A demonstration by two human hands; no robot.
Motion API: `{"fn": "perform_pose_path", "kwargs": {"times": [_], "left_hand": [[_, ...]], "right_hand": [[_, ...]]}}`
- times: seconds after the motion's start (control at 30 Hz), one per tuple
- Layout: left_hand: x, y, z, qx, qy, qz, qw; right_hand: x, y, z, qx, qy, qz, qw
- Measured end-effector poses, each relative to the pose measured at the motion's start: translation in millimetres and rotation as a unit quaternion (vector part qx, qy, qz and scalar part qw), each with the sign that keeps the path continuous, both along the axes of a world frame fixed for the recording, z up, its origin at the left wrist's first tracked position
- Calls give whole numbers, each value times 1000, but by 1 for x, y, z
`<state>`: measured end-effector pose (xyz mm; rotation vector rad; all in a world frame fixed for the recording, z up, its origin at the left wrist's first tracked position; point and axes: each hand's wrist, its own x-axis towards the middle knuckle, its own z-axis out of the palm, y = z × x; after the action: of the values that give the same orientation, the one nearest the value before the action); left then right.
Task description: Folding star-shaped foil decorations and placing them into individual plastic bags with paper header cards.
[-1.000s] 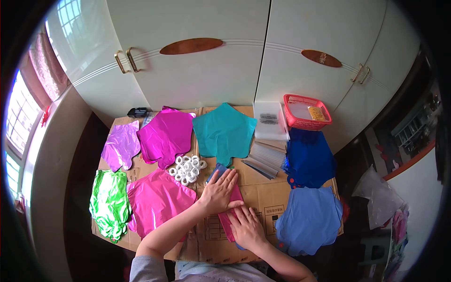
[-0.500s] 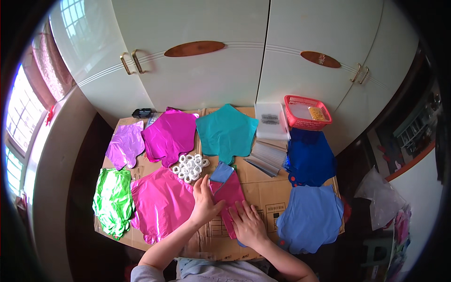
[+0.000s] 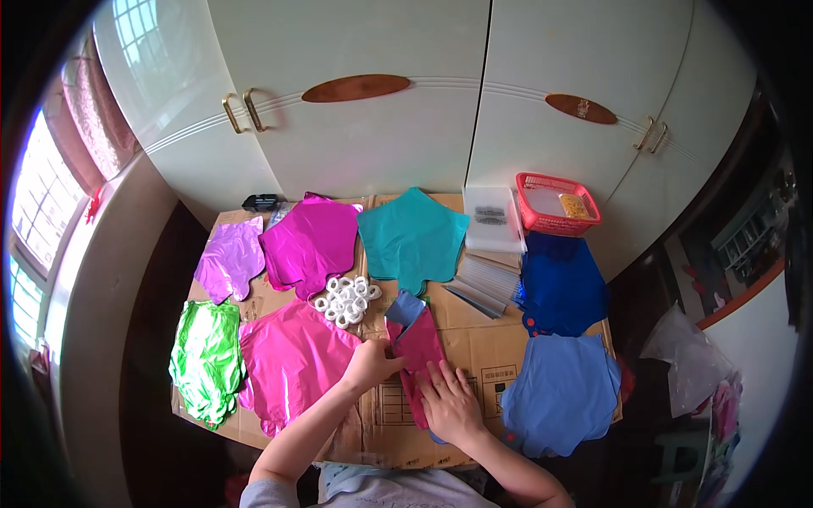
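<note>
In front of me on the cardboard lies a narrow folded pink foil balloon (image 3: pixel 417 337), with a piece of blue foil (image 3: pixel 404 308) showing at its far end. My left hand (image 3: pixel 369 365) is closed at the left edge of the pink foil, its fingers curled and its thumb pointing right across the fold. Fingers stretched and spread, my right hand (image 3: pixel 450 401) rests flat on the near part of the same balloon. Just beyond my left hand sits a pile of white ribbon rolls (image 3: pixel 345 301).
Flat foil balloons surround my hands: pink (image 3: pixel 292 364), green (image 3: pixel 206 360), lilac (image 3: pixel 231 261), magenta (image 3: pixel 312 241), teal (image 3: pixel 413 237), dark blue (image 3: pixel 563 284) and light blue (image 3: pixel 561 394). Fanned clear sleeves (image 3: pixel 483 284) and a red basket (image 3: pixel 559 222) stand back right, before white cabinets (image 3: pixel 356 144).
My left hand has come nearer to me along the fold's left edge, its raised fingers now curled in. My right hand stays flat on the pink foil.
</note>
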<state>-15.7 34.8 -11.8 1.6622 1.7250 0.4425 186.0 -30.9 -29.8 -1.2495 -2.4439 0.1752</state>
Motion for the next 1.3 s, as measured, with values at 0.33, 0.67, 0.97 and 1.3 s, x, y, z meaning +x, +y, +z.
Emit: {"fn": "perform_pose_path", "kwargs": {"times": [0.33,0.67,0.97,1.3], "left_hand": [[-20,31,-16,112,20,51,992],[-9,14,3,329,210,-91,916],[-8,-36,-3,241,245,-290,893],[-7,-16,-8,235,252,-210,915]], "right_hand": [[0,1,-1,-7,2,2,1000],[1,1,-1,-12,-3,-1,1000],[1,0,-3,-37,-2,7,999],[0,2,1,-23,-7,4,1000]]}}
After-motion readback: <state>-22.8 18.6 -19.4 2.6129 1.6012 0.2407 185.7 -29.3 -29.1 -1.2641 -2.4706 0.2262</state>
